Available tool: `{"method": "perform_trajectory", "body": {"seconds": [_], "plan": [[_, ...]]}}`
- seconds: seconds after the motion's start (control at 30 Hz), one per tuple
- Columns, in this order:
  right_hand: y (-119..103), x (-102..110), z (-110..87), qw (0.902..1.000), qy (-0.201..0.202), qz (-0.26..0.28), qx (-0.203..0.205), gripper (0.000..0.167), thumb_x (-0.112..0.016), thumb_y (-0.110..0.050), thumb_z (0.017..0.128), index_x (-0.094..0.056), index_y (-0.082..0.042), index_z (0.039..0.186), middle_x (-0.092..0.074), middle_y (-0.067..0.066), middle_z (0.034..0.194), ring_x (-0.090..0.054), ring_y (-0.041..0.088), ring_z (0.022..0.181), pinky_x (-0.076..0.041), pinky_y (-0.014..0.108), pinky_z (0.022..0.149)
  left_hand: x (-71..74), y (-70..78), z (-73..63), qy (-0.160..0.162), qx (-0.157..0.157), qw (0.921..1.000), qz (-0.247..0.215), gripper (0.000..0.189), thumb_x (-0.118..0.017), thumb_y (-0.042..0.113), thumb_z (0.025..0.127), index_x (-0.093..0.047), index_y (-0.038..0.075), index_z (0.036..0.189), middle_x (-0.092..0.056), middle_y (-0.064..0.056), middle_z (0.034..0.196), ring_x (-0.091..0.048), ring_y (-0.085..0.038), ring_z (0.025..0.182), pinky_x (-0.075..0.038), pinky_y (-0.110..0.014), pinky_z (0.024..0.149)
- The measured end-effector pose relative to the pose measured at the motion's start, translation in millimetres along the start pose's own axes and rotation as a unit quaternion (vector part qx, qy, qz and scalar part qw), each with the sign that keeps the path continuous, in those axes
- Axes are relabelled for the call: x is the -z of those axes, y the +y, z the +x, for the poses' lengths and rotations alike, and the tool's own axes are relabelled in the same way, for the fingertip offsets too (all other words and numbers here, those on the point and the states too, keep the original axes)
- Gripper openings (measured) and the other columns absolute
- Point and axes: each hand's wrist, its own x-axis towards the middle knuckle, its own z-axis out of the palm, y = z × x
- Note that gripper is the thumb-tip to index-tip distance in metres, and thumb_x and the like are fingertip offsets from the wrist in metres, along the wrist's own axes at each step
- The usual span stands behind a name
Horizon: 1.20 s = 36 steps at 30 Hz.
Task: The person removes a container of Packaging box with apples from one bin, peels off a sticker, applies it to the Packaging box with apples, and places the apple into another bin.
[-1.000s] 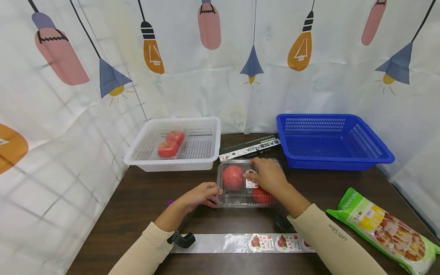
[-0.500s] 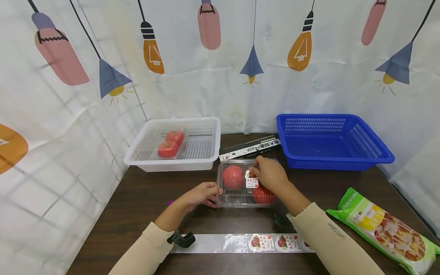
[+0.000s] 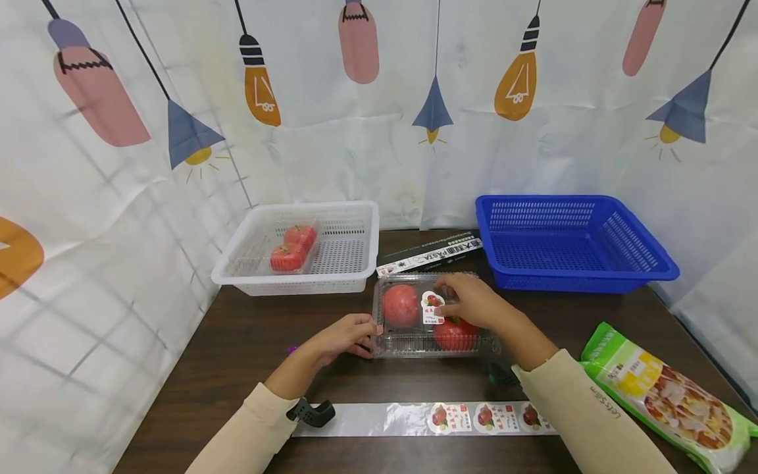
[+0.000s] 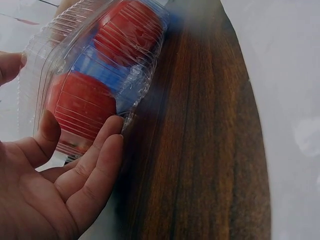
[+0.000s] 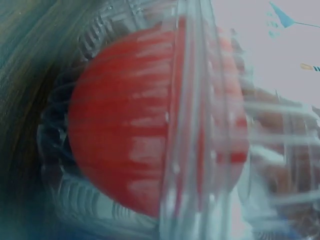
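Note:
A clear plastic clamshell box (image 3: 414, 345) with two tomatoes lies on the table in the head view; one tomato (image 3: 400, 306) is at its left, the other (image 3: 454, 334) at its lower right. On the lid sits a white label with a fruit print (image 3: 433, 308). My left hand (image 3: 349, 334) holds the box's left end, thumb and fingers against it; the left wrist view shows its fingers (image 4: 95, 170) at the ribbed side. Over the lid's right part, my right hand (image 3: 474, 301) has its fingers spread, with the thumb at the label. Box plastic and a tomato (image 5: 135, 125) fill the blurred right wrist view.
A white basket (image 3: 302, 288) with another tomato box (image 3: 293, 249) stands at back left, a blue basket (image 3: 580, 280) at back right. Between them lies a black pasta box (image 3: 432, 255). A label strip (image 3: 408, 419) runs along the front; a green food bag (image 3: 669, 395) lies right.
My right hand has shifted slightly right and opened its fingers wider, uncovering more of the label and the right tomato. The left hand and the box have stayed in place.

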Motion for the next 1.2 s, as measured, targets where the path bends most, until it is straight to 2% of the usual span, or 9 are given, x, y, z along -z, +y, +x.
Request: {"method": "perform_trajectory", "body": {"seconds": [0.13,0.3,0.47,0.6,0.7,0.87,1.0,1.1,1.2], "plan": [[3.0,2.4,-1.8,0.9994,-0.012,-0.016,0.027,0.061,-0.083,-0.041,0.076,-0.060,-0.014,0.126,-0.056,0.003,0.095,-0.049,0.020,0.089,-0.040,0.041,0.081,0.6,0.7,0.2,-0.002,0.000,1.0000,0.000,0.019,-0.059,0.022,0.093,-0.057,0.004,0.091,-0.063,-0.008,0.091,-0.064,-0.020,0.079,-0.057,-0.044,0.076],[3.2,5.2,-2.8,0.9987,-0.032,-0.023,0.033,0.073,-0.083,-0.047,0.073,-0.056,-0.016,0.133,-0.055,0.002,0.102,-0.048,0.021,0.096,-0.041,0.045,0.089,0.8,2.3,-1.1,-0.005,0.002,1.0000,0.001,0.022,-0.059,0.024,0.093,-0.058,0.002,0.094,-0.064,-0.009,0.093,-0.064,-0.021,0.081,-0.057,-0.045,0.076],[2.4,6.8,-4.0,0.9984,-0.042,-0.020,0.033,0.078,-0.082,-0.049,0.074,-0.053,-0.015,0.138,-0.055,0.002,0.106,-0.048,0.023,0.102,-0.040,0.050,0.093,1.8,1.2,-1.1,-0.007,0.001,1.0000,0.002,0.022,-0.059,0.024,0.093,-0.058,0.002,0.094,-0.065,-0.009,0.094,-0.064,-0.021,0.083,-0.056,-0.045,0.077],[5.9,4.7,-6.1,0.9990,-0.029,-0.006,0.034,0.078,-0.080,-0.052,0.073,-0.054,-0.016,0.138,-0.056,0.001,0.108,-0.048,0.024,0.104,-0.042,0.049,0.091,1.9,1.1,-1.4,-0.007,0.003,1.0000,-0.002,0.020,-0.059,0.024,0.093,-0.057,0.004,0.092,-0.063,-0.009,0.094,-0.064,-0.021,0.082,-0.056,-0.045,0.078],[10.9,0.4,-11.1,0.9991,-0.002,0.015,0.039,0.071,-0.079,-0.051,0.075,-0.059,-0.016,0.134,-0.057,-0.003,0.105,-0.050,0.020,0.100,-0.044,0.045,0.087,1.6,1.5,-2.0,-0.010,0.000,0.9999,-0.004,0.019,-0.059,0.023,0.094,-0.056,0.005,0.090,-0.061,-0.009,0.092,-0.063,-0.019,0.081,-0.056,-0.046,0.079],[14.2,-1.4,-28.7,0.9934,0.072,0.042,0.078,0.040,-0.074,-0.034,0.087,-0.068,-0.013,0.119,-0.060,-0.010,0.095,-0.054,0.014,0.090,-0.048,0.037,0.077,4.9,0.5,-2.1,-0.021,-0.005,0.9997,-0.007,0.022,-0.059,0.026,0.097,-0.055,0.005,0.092,-0.059,-0.008,0.091,-0.062,-0.020,0.083,-0.055,-0.047,0.081],[8.4,3.5,-51.2,0.9853,0.128,0.053,0.100,0.021,-0.072,-0.023,0.090,-0.072,-0.014,0.109,-0.060,-0.014,0.089,-0.055,0.011,0.083,-0.049,0.032,0.067,13.0,-2.5,-2.8,-0.011,-0.007,0.9999,-0.007,0.038,-0.058,0.031,0.098,-0.051,-0.003,0.112,-0.058,-0.014,0.105,-0.064,-0.027,0.095,-0.054,-0.046,0.084],[4.2,5.5,-71.1,0.9824,0.133,0.081,0.104,0.015,-0.071,-0.020,0.091,-0.073,-0.015,0.105,-0.062,-0.014,0.085,-0.055,0.008,0.075,-0.049,0.028,0.063,17.5,-3.2,-0.4,0.022,-0.013,0.9995,-0.018,0.054,-0.057,0.034,0.099,-0.041,-0.006,0.132,-0.053,-0.021,0.124,-0.061,-0.032,0.108,-0.052,-0.046,0.088],[3.4,3.6,-89.9,0.9804,0.077,0.151,0.100,0.010,-0.068,-0.022,0.093,-0.074,-0.014,0.098,-0.063,-0.011,0.076,-0.056,0.009,0.064,-0.049,0.025,0.054,17.9,-2.5,6.9,0.047,-0.028,0.9977,-0.039,0.062,-0.055,0.032,0.100,-0.031,-0.004,0.144,-0.042,-0.023,0.142,-0.051,-0.034,0.123,-0.048,-0.046,0.094]]}}
